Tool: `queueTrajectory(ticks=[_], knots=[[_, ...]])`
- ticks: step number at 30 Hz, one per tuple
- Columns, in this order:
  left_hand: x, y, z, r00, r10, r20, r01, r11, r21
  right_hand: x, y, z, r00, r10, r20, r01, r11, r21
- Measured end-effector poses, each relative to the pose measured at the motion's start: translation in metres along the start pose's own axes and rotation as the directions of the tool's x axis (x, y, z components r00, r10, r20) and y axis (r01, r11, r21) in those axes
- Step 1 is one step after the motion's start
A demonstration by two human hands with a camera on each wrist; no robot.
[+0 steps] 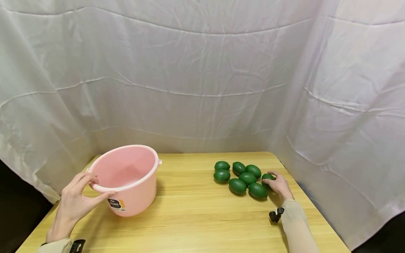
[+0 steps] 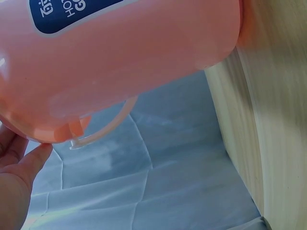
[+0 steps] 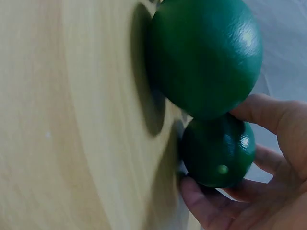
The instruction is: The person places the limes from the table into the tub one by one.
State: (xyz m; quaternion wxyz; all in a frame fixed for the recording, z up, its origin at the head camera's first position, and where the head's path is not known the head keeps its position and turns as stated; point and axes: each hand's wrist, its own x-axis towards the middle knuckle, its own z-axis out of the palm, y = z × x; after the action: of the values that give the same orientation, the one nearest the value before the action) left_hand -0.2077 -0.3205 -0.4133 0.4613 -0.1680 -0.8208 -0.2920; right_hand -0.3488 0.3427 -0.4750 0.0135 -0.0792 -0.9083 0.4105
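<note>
A pink plastic bucket (image 1: pixel 136 196) is at the left of the wooden table. My left hand (image 1: pixel 74 200) pinches its near-left rim, thumb outside and fingers over the edge. In the left wrist view the bucket's side (image 2: pixel 124 62) fills the upper part, with the fingertips at its rim. Several glossy dark green avocados (image 1: pixel 247 178) lie in a loose cluster at the right. My right hand (image 1: pixel 280 185) grips the rightmost avocado (image 1: pixel 267 180). In the right wrist view, thumb and fingers lie around that avocado (image 3: pixel 216 153), next to a nearer avocado (image 3: pixel 206 57).
The wooden table (image 1: pixel 190 218) has a stretch of bare wood between bucket and avocados. A pale curtain (image 1: pixel 202 105) hangs behind the table and along both sides. A pale bucket handle (image 2: pixel 108 127) shows in the left wrist view.
</note>
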Motion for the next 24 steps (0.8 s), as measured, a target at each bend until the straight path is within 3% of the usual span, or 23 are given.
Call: queueTrajectory(ticks=[2, 9, 12, 16, 21, 24], knots=[[0.000, 0.000, 0.000, 1.000, -0.017, 0.014, 0.017, 1.000, 0.007, 0.001, 0.001, 0.000, 1.000, 0.003, -0.008, -0.003, 1.000, 0.012], [0.000, -0.003, 0.002, 1.000, 0.023, -0.008, -0.023, 1.000, -0.008, 0.004, 0.005, 0.000, 1.000, 0.009, -0.005, -0.009, 1.000, 0.024], [-0.002, -0.003, 0.002, 1.000, 0.010, -0.003, -0.010, 1.000, -0.005, 0.005, 0.008, 0.001, 1.000, 0.022, -0.005, -0.021, 0.999, 0.044], [-0.003, -0.002, 0.001, 1.000, -0.008, 0.008, 0.008, 1.000, 0.002, 0.007, 0.012, 0.000, 0.999, 0.044, -0.029, -0.041, 0.994, 0.102], [-0.001, -0.002, 0.002, 0.999, 0.028, -0.022, -0.028, 1.000, 0.006, 0.009, 0.013, -0.004, 0.995, 0.063, -0.071, -0.052, 0.987, 0.154], [-0.001, -0.002, 0.002, 1.000, 0.020, -0.016, -0.019, 1.000, 0.018, 0.008, 0.011, -0.006, 0.993, 0.063, -0.104, -0.047, 0.988, 0.147]])
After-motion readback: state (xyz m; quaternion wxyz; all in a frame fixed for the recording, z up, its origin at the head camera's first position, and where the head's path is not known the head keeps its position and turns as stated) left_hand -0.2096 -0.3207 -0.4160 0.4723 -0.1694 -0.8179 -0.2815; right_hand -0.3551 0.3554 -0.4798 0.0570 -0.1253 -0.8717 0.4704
